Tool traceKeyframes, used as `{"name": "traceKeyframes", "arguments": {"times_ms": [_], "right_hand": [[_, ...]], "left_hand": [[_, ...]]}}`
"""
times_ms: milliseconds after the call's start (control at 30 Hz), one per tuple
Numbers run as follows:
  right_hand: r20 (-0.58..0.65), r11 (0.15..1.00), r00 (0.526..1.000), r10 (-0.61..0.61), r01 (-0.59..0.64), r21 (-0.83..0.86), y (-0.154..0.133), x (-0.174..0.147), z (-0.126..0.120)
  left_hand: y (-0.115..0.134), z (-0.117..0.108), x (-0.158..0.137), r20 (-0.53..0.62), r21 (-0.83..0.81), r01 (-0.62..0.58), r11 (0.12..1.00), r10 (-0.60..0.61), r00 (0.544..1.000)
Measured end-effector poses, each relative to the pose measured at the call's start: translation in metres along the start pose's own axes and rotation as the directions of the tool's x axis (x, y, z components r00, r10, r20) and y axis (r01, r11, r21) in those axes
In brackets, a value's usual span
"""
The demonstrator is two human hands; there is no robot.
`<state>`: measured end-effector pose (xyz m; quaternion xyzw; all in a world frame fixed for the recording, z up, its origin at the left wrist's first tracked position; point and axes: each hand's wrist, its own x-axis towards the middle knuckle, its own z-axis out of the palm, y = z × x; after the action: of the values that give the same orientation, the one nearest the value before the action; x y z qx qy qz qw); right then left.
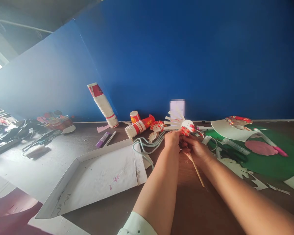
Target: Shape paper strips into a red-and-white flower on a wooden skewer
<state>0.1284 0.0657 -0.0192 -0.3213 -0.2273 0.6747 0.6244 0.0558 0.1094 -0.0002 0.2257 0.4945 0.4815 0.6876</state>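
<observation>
Beyond the middle of the dark table, both hands meet at a paper cup cut into strips, with white strips fanning out to the left and red-printed ones curling below. My left hand is closed on its near left side. My right hand pinches it from the right, the fingertips partly hidden. A thin wooden stick slants down from under my right hand; whether the fingers touch it I cannot tell. Just left of my left hand lies another cut red-and-white paper cup.
An open cardboard box lid lies left of my forearms, a grey cable over its corner. A tall cup stack leans near the blue partition. Fallen cups lie nearby. Paper scraps and a green sheet spread right.
</observation>
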Motion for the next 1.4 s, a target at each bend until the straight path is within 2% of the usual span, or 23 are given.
{"name": "traceKeyframes", "arguments": {"times_ms": [100,333,433,500,633,933,1067,1167,1400], "right_hand": [[-0.006,1.0,1.0,0.007,-0.007,0.017,-0.001,0.001,0.0],[-0.038,1.0,0.999,0.029,-0.029,-0.002,-0.005,0.009,-0.009],[-0.037,0.999,0.999,0.033,-0.032,0.031,-0.008,0.011,-0.013],[-0.062,0.997,0.997,0.042,-0.038,0.07,-0.011,0.01,-0.014],[-0.131,0.991,0.988,0.076,-0.06,0.119,-0.016,0.007,-0.011],[-0.139,0.98,0.979,0.151,-0.129,0.154,-0.018,0.003,-0.008],[-0.144,0.976,0.97,0.194,-0.176,0.129,-0.019,0.002,-0.006],[-0.176,0.965,0.949,0.262,-0.251,0.081,-0.02,0.002,-0.004],[-0.164,0.906,0.893,0.42,-0.423,0.015,-0.018,0.001,-0.006]], "left_hand": [[-0.001,-0.001,0.0,0.059,0.064,-0.048,0.997,0.045,0.997],[-0.004,-0.006,0.003,0.092,0.193,-0.169,0.966,0.154,0.984],[-0.002,-0.012,0.007,0.148,0.263,-0.17,0.95,0.135,0.98],[0.002,-0.016,0.008,0.129,0.277,-0.141,0.951,0.108,0.986],[0.012,-0.024,0.009,-0.01,0.231,-0.144,0.962,0.15,0.989],[0.015,-0.034,0.021,-0.065,0.121,-0.268,0.956,0.277,0.959],[0.014,-0.033,0.021,-0.077,0.038,-0.253,0.967,0.255,0.964],[0.013,-0.032,0.022,-0.09,-0.012,-0.242,0.97,0.24,0.967],[0.011,-0.034,0.025,-0.086,-0.053,-0.237,0.97,0.232,0.969]]}}
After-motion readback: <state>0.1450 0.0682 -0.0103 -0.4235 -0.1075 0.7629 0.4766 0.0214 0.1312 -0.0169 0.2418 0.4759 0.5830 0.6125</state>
